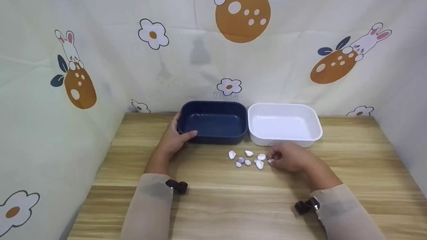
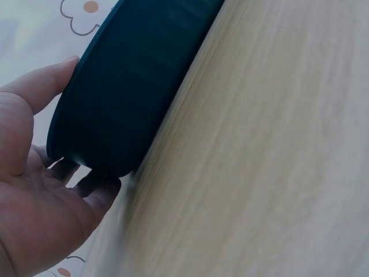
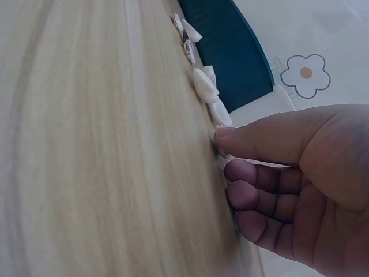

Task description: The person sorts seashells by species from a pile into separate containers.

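In the head view my left hand [image 1: 172, 138] grips the left end of a dark blue rectangular container [image 1: 218, 139], thumb over its front rim and fingers round the side. The left wrist view shows that thumb on the rim and fingertips under the rounded end of the container [image 2: 132, 86]. My right hand [image 1: 290, 157] is down at the tabletop, pinching a small white seashell [image 1: 270, 161] between thumb and fingertips, largely hidden by them. Left of it lie several loose seashells [image 1: 259, 164], white and some greyish. The right wrist view shows a ridged white seashell [image 3: 205, 86] near the thumb.
A white rectangular container [image 1: 284, 138] stands right beside the dark blue one, just behind my right hand. Both stand at the back of the wood-grain table [image 1: 218, 215]. A patterned curtain [image 1: 182, 74] hangs close behind them and along both sides.
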Action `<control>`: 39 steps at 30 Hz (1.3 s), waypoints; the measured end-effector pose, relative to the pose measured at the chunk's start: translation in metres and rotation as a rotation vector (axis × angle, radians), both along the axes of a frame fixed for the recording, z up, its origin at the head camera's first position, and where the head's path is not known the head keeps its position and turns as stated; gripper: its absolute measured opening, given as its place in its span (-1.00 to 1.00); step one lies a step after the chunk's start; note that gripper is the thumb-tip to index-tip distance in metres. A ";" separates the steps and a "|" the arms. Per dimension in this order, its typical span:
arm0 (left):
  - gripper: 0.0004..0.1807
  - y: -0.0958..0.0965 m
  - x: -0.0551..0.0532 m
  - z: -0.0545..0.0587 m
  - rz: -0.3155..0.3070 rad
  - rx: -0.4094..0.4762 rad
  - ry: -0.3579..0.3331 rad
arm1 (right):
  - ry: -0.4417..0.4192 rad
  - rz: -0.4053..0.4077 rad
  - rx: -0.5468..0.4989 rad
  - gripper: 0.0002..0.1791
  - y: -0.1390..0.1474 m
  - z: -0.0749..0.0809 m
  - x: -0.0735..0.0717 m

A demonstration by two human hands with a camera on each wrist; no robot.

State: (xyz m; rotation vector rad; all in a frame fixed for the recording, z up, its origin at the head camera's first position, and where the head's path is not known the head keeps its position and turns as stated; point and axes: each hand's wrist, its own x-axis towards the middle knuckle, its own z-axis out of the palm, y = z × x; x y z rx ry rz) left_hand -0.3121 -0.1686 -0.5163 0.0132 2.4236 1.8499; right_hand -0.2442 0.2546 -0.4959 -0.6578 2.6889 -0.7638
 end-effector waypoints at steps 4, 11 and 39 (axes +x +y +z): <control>0.21 0.000 -0.001 -0.001 0.000 -0.005 0.005 | -0.002 0.002 0.017 -0.92 0.000 0.002 0.001; 0.22 0.000 -0.001 -0.001 -0.010 0.003 0.016 | -0.038 -0.023 0.016 -0.84 0.001 0.005 0.001; 0.22 0.000 0.000 0.001 0.006 -0.003 -0.015 | 0.168 -0.228 -0.134 -0.76 -0.002 0.039 -0.005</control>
